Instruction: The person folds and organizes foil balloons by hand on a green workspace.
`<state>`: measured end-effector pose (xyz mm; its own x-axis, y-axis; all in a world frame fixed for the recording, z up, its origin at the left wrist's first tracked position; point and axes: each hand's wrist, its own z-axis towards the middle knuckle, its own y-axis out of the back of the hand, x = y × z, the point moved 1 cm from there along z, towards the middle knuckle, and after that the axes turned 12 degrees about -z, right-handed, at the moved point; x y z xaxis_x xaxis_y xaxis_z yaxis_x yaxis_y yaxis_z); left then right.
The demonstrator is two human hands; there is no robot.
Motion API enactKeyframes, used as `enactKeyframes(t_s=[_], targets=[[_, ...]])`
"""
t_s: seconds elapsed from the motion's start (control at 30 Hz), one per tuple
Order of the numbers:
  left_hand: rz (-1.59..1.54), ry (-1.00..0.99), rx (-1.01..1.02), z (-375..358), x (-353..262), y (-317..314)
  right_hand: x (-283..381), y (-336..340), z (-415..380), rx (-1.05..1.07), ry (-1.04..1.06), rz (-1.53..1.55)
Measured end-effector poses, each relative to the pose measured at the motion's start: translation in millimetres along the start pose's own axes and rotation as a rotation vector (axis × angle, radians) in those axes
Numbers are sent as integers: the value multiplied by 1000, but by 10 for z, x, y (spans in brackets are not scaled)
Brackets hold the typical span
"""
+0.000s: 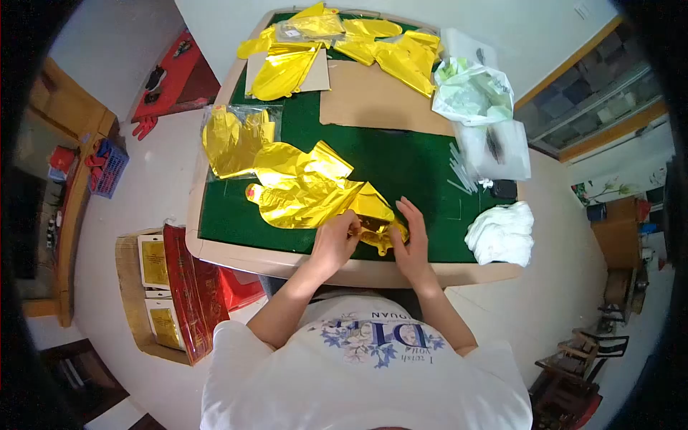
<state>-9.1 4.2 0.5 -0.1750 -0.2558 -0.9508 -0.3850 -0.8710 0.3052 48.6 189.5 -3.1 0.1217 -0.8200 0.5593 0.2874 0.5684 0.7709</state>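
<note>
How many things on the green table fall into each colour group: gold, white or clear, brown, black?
Gold foil balloon piles: 3 (far pile, middle pile, near balloon held by left hand and right hand)
White or clear bags and cloth: 3 (plastic bag, clear packet, white cloth)
Brown cardboard: 1
Black item: 1
Total: 8

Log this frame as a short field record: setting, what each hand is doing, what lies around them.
setting: green-topped table, seen from above
left hand: pinching the near edge of a gold foil balloon
right hand: flat against the same balloon's right end
left of it: bagged gold foil
far end: more gold foil pieces, cardboard sheet
right side: plastic bags, white cloth
</note>
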Motion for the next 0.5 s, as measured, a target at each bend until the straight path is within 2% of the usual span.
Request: enactKeyframes(t_s=[0.1, 0.17, 0.2, 0.23, 0.3, 0.37, 0.4, 0.43, 0.47, 0.5], targets=[[32, -29, 22, 34, 1, 168, 137, -179, 135, -44, -105, 32], [-62, -45, -19, 17, 41, 159, -29, -186, 92, 160, -246, 81], [-113, -25, -15, -6, 57, 169, 41, -92, 107, 166, -407, 206], [-121, -26, -6, -12, 67, 167, -71, -91, 82, 162, -416, 198], [-137, -39, -129, -52, 97, 264, -346, -148, 4, 63, -364, 235], [-191, -77, -273, -18, 213, 432, -352, 156, 121, -57, -399, 108], [-222, -50, -357, 5, 292, 532, -550, 163, 131, -244, -340, 167], [-373, 62, -405, 26, 191, 638, -621, 329, 160, -285, -375, 162], [-348, 83, -441, 36, 261, 712, -663, 500, 188, -308, -412, 307], [-322, 101, -479, 37, 353, 781, -654, 671, 233, -391, -369, 205]])
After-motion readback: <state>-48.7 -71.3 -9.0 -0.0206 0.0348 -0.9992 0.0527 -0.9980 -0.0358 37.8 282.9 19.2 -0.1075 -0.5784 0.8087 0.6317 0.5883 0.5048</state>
